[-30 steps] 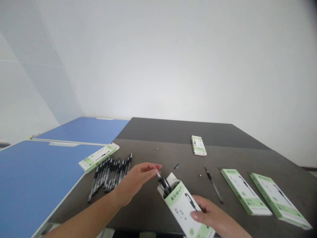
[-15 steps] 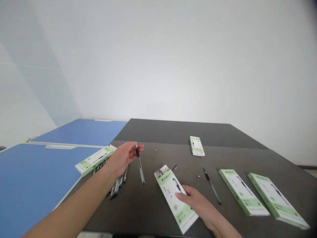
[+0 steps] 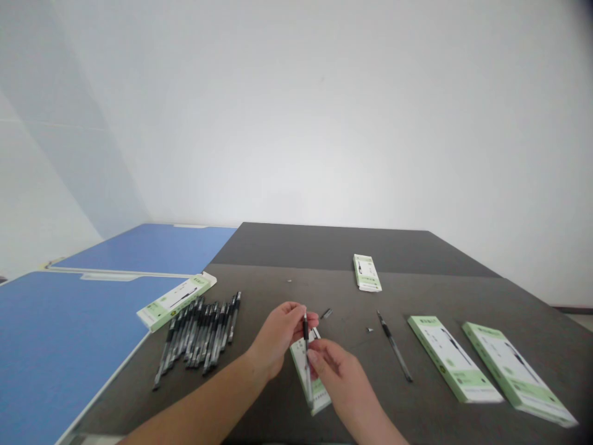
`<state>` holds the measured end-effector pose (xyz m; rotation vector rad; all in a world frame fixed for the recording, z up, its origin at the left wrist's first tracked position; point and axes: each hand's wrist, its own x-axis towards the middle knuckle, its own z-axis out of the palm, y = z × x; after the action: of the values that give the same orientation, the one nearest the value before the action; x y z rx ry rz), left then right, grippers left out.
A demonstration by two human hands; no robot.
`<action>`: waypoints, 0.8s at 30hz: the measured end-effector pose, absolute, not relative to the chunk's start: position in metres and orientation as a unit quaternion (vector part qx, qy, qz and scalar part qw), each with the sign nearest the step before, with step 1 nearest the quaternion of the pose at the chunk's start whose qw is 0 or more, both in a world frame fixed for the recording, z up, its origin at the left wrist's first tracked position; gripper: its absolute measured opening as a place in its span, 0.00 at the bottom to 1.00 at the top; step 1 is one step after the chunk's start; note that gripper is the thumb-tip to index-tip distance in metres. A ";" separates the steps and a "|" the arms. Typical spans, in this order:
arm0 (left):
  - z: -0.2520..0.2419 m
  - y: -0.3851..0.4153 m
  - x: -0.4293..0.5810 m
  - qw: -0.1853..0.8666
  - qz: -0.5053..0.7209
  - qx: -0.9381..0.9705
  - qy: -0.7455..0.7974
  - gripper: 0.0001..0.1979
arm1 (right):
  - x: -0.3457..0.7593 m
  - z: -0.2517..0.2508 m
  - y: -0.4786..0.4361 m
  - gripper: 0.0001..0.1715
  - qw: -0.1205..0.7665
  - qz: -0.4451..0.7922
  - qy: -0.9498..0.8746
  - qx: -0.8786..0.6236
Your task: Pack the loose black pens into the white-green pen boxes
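My left hand [image 3: 283, 337] pinches the top end of a clear-barrelled gel pen [image 3: 306, 337] with a black grip, held nearly upright in front of me. Lower on the barrel, the thumb and fingers of my right hand [image 3: 337, 374] close around the same pen. Directly behind the pen is a white and green pen box [image 3: 300, 361], partly covered by my hands. Whether my right hand also touches this box I cannot tell. To the left, a row of several similar pens [image 3: 199, 334] lies side by side on the dark table.
A pen box [image 3: 178, 298] lies beyond the row of pens. At the right rest two more boxes, one nearer [image 3: 454, 358] and one farther right [image 3: 519, 374]. Another box [image 3: 367, 273] lies farther back. A single pen [image 3: 393, 346], a small cap [image 3: 327, 313] and a scrap [image 3: 369, 329] lie between.
My left hand has brought the pen rightward to the middle. My right hand has shifted left from the box and taken hold of the pen's barrel. The row of pens is uncovered.
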<state>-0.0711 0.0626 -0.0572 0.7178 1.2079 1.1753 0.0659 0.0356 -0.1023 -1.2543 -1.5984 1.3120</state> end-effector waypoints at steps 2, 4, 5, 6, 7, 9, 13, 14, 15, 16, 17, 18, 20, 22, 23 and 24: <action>-0.058 0.064 -0.055 0.605 0.496 0.334 0.526 0.05 | 0.061 -0.106 0.033 0.19 0.360 0.549 -0.583 -0.479; -0.060 0.064 -0.040 0.601 0.477 0.360 0.530 0.06 | 0.061 -0.109 0.032 0.19 0.376 0.566 -0.548 -0.487; -0.061 0.064 -0.034 0.600 0.466 0.374 0.532 0.06 | 0.062 -0.110 0.032 0.19 0.387 0.567 -0.535 -0.493; -0.062 0.063 -0.029 0.598 0.455 0.390 0.532 0.07 | 0.065 -0.110 0.032 0.20 0.397 0.564 -0.525 -0.498; -0.064 0.064 -0.024 0.597 0.441 0.407 0.532 0.07 | 0.068 -0.109 0.032 0.20 0.407 0.559 -0.518 -0.504; -0.066 0.070 -0.020 0.591 0.410 0.450 0.529 0.10 | 0.078 -0.107 0.032 0.20 0.421 0.546 -0.509 -0.516; -0.075 0.108 -0.026 0.522 0.353 0.539 0.559 0.13 | 0.100 -0.108 0.033 0.17 0.434 0.511 -0.503 -0.545; -0.079 0.120 -0.029 0.496 0.336 0.554 0.578 0.13 | 0.105 -0.109 0.034 0.17 0.435 0.502 -0.504 -0.551; -0.083 0.132 -0.032 0.475 0.315 0.567 0.595 0.13 | 0.110 -0.110 0.035 0.16 0.435 0.496 -0.507 -0.555; -0.087 0.143 -0.034 0.460 0.292 0.576 0.609 0.13 | 0.114 -0.111 0.035 0.16 0.432 0.492 -0.512 -0.557; -0.092 0.151 -0.035 0.447 0.273 0.584 0.621 0.14 | 0.117 -0.112 0.036 0.16 0.429 0.489 -0.517 -0.557; -0.096 0.157 -0.034 0.438 0.255 0.589 0.629 0.14 | 0.119 -0.112 0.036 0.16 0.424 0.488 -0.522 -0.556; -0.104 0.164 -0.030 0.431 0.231 0.595 0.637 0.15 | 0.122 -0.111 0.036 0.16 0.415 0.486 -0.530 -0.557; -0.109 0.167 -0.025 0.435 0.224 0.596 0.636 0.15 | 0.123 -0.109 0.035 0.16 0.409 0.480 -0.537 -0.560; -0.109 0.167 -0.023 0.442 0.226 0.594 0.633 0.15 | 0.124 -0.108 0.034 0.15 0.409 0.476 -0.539 -0.562; -0.108 0.167 -0.022 0.451 0.231 0.591 0.628 0.14 | 0.124 -0.108 0.033 0.14 0.409 0.473 -0.541 -0.563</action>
<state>-0.0217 0.1668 -0.1077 1.4601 1.5515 0.5709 0.1244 0.0330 -0.1075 -1.4171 -1.3631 1.1910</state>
